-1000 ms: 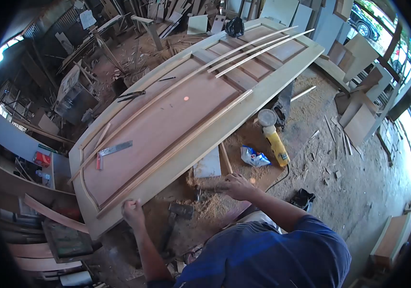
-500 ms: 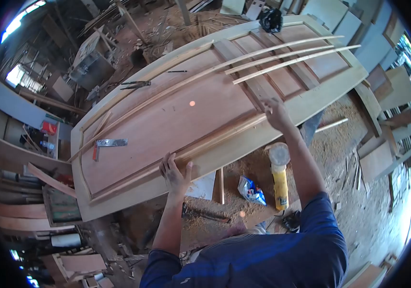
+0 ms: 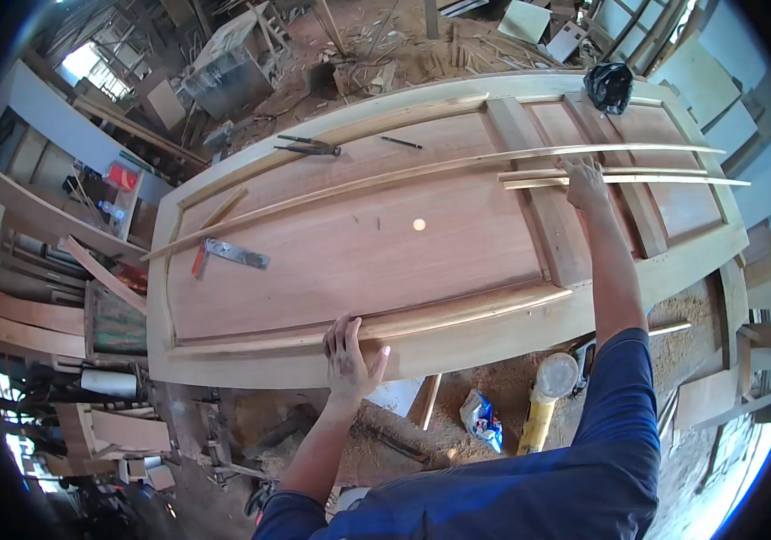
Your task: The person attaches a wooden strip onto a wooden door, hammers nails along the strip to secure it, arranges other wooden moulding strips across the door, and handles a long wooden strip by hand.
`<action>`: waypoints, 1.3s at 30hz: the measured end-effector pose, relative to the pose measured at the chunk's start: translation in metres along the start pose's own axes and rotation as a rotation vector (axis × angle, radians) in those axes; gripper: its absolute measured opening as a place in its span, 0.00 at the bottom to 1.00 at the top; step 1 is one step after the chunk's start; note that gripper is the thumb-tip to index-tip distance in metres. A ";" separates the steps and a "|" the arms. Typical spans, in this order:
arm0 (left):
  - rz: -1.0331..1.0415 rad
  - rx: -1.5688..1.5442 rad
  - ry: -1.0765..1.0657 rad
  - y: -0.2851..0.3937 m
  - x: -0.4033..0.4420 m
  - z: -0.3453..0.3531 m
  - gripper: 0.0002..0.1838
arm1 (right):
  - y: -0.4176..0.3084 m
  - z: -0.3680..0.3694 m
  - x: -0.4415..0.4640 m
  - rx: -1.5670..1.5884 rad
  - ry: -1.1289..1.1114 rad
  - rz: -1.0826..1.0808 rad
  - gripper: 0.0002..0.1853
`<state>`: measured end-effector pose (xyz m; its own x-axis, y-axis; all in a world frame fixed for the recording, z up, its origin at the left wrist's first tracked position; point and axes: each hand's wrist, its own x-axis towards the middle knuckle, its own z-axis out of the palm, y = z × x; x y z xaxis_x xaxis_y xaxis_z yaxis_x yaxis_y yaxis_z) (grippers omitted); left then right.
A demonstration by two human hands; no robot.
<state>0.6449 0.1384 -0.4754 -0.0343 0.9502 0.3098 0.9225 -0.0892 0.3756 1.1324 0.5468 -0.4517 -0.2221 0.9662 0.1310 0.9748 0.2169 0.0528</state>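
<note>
A large panelled wooden door [image 3: 457, 349] lies flat before me. My left hand [image 3: 350, 360] rests on its near edge, fingers spread over a wood moulding [image 3: 466, 309]. Farther right, my right hand [image 3: 586, 183] is at the short thin strips [image 3: 664, 178] lying across the door's cross rails, its fingers closed round them. One long thin strip [image 3: 385, 178] runs the length of the door beyond them. A try square [image 3: 237, 254] lies at the left on the panel. Pincers [image 3: 310, 147] and a black pencil [image 3: 401, 142] are near the far side.
A black plastic bag [image 3: 609, 87] sits on the door's far right corner. Below the near edge are a yellow power tool [image 3: 540, 414], a blue and white packet [image 3: 482, 419] and a hammer [image 3: 282, 430]. Curved boards [image 3: 35, 310] are at the left, a metal box [image 3: 228, 79] beyond.
My right hand has moved from the near moulding to the short strips farther away, which now lie closer together. My left hand stays by the moulding. The view has turned.
</note>
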 end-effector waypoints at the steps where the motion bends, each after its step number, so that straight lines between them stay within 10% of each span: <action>1: -0.011 0.005 -0.007 0.000 0.000 0.001 0.43 | -0.004 -0.004 0.006 -0.061 -0.001 -0.032 0.31; 10: -0.058 -0.021 -0.020 -0.003 0.002 0.002 0.42 | -0.041 0.003 0.048 0.028 -0.117 -0.182 0.13; 23: -0.047 -0.034 0.095 -0.003 -0.005 -0.005 0.44 | -0.284 -0.044 -0.079 0.633 -0.052 -0.612 0.25; 32: 0.007 -0.026 0.124 -0.004 -0.009 0.000 0.39 | -0.332 -0.024 -0.270 0.376 -0.201 -0.377 0.40; 39: 0.128 -0.093 0.096 -0.018 -0.018 0.017 0.33 | -0.361 -0.007 -0.355 0.332 0.139 -0.205 0.41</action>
<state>0.6353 0.1278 -0.5030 0.0406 0.8966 0.4409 0.8821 -0.2394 0.4057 0.8588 0.1240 -0.5105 -0.3913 0.8751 0.2848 0.8594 0.4582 -0.2271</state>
